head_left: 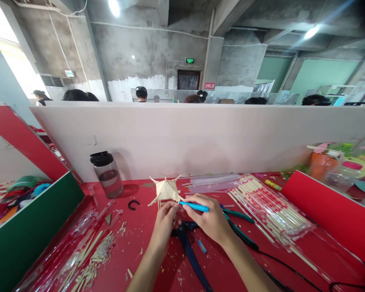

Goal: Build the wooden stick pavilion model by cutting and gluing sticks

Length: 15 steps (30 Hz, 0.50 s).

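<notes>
Head view: the model (166, 191), a peaked roof of pale sticks with projecting corners, stands on the red table (152, 263), ahead of both hands. The right hand (211, 219) holds a blue tool (197, 207), fingers closed round its barrel, tip pointing left at the roof's near right corner; contact cannot be confirmed. The left hand (166, 219) is at the model's near side, thumb and forefinger narrow beside the tool's tip; whether they grip anything cannot be told. Beneath the hands lies a cutter (191, 253) with dark blue handles, a small blue piece (202, 246) just beside it. Green-handled pliers (239, 234) lie partly behind the right forearm. To the left are a black ring (133, 205), an upright bottle (107, 178) and scattered offcuts (89, 269); to the right, bagged sticks (270, 207). A white partition (200, 138) rises behind.
</notes>
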### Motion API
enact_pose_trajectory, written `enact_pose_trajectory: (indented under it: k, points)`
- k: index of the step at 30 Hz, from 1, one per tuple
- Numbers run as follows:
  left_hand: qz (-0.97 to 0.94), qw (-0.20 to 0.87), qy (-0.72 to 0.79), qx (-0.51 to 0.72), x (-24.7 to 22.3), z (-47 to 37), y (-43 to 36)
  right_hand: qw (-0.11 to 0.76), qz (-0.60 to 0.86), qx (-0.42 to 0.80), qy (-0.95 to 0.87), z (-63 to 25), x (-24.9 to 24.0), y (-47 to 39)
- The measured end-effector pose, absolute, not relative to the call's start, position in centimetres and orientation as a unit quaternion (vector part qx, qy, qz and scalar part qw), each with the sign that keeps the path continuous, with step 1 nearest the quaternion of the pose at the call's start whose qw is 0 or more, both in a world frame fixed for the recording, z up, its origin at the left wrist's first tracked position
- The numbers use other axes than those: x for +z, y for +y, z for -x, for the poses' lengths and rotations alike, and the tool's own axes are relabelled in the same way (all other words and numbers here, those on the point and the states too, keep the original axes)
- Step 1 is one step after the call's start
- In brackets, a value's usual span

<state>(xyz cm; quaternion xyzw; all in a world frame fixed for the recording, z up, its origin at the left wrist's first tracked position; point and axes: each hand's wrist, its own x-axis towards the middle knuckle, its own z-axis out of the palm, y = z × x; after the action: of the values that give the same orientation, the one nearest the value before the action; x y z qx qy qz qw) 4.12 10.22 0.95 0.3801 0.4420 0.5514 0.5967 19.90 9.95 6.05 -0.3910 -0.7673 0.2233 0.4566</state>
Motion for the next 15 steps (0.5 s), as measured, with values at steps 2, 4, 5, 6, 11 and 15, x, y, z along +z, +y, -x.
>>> enact_pose_trajectory:
  k: [2, 4, 5, 6, 11, 15]
  points:
    - [-0.377, 0.596, 0.444, 0.553, 1.04, -4.16, 10.2, 0.458, 0.391, 0.223, -0.767, -19.91, 6.0, 9.96]
    - [-0.375, 0.597, 0.445, 0.553, 1.07, -4.18, 10.2, 0.458, 0.392, 0.221, -0.767, -19.91, 5.98, 9.97]
    - [-0.374, 0.597, 0.445, 0.553, 1.06, -4.18, 10.2, 0.458, 0.392, 0.219, -0.767, -19.9, 5.98, 9.98]
    - [-0.373, 0.597, 0.446, 0.553, 1.05, -4.18, 10.21, 0.458, 0.392, 0.218, -0.768, -19.9, 5.99, 9.99]
    - [-0.374, 0.594, 0.45, 0.552, 1.03, -4.19, 10.25, 0.454, 0.395, 0.214, -0.769, -19.91, 6.15, 9.97]
    - [-0.378, 0.594, 0.447, 0.552, 0.95, -4.16, 10.29, 0.451, 0.397, 0.215, -0.77, -19.94, 6.24, 9.9]
